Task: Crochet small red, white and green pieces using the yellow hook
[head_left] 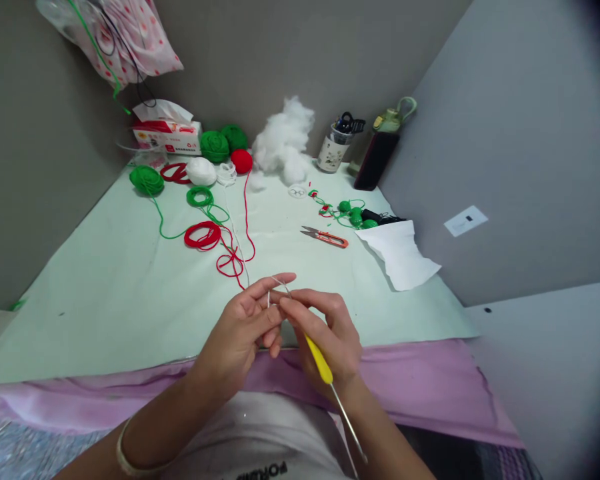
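Note:
My right hand (330, 327) is closed around a crochet hook (320, 360) with a yellow grip; its metal shaft points down toward my forearm, and the other tip meets the yarn at my fingertips. My left hand (255, 313) is closed on white yarn (269, 299), its index finger raised with the strand over it and thumb pressed near the hook tip. Both hands touch at the fingertips above the table's front edge. The small stitches there are mostly hidden. A white strand runs back to a small white yarn coil (227, 174).
Red yarn (203, 236) and green yarn balls (147, 180) lie at the left. Stuffing (286, 143) sits at the back. Thread snips (325, 237), small green pieces (356, 215) and white paper (403, 257) lie right. A cup (334, 150) and bottle (377, 157) stand behind.

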Motion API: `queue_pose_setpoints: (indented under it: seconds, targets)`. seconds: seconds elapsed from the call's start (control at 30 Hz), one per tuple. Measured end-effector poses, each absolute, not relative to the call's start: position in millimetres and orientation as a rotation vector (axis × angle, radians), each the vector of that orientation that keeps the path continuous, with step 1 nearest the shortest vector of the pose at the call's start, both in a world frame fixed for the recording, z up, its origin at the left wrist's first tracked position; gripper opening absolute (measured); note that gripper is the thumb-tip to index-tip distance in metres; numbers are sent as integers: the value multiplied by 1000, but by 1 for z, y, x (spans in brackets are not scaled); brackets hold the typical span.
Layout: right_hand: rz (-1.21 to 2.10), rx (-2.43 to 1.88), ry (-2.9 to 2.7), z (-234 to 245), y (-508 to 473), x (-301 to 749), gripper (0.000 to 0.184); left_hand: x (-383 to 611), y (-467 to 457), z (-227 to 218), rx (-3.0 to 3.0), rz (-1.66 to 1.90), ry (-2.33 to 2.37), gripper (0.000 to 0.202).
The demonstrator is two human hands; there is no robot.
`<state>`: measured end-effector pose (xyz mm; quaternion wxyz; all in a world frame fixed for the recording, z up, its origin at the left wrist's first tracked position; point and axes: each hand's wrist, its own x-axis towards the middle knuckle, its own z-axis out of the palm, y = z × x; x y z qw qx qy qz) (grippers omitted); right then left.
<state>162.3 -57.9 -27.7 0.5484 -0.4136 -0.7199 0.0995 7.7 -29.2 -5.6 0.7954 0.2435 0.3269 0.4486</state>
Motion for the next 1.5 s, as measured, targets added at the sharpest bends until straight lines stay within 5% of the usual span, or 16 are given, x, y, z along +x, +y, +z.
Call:
queue_pose_setpoints:
  seconds: [0.23,0.53,0.83,1.03,1.3,1.5]
  targets:
    - [847,-872,-1147,-20,-51,165,21,1,-24,0,436,958,683,34]
    - [1068,-857,-1011,-19,-50,164,18,4,-30,-2,603,976,726,33]
    - [587,-962,-1453,-16,-61,167,25,4,-31,-3,713,1049,808,32]
    - [4,-1014,-1882,-21,-63,166,34,6,-32,-1,554,990,723,55]
    - [651,-933,-1290,-20,-52,156,20,1,-27,2,491,949,700,38]
    - [380,-1018,-1546,-24,-56,158,28,6,-31,-2,595,997,745,41]
